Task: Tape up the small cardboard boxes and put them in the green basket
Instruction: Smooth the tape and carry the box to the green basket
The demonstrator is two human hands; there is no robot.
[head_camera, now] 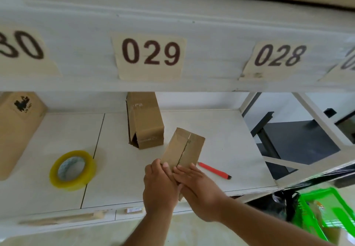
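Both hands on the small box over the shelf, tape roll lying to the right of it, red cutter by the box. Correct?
Not quite. The head view shows the tape roll to the left of the small box, not the right. The rest holds: left hand and right hand hold the box, red cutter beside it.

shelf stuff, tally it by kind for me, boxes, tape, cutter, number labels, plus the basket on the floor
Cardboard boxes: 3: held box, open box, large box at left
Tape rolls: 1
Red cutters: 1
Number labels: 4: 029, 028, two cut off at the frame edges
Green baskets: 1
Total: 10
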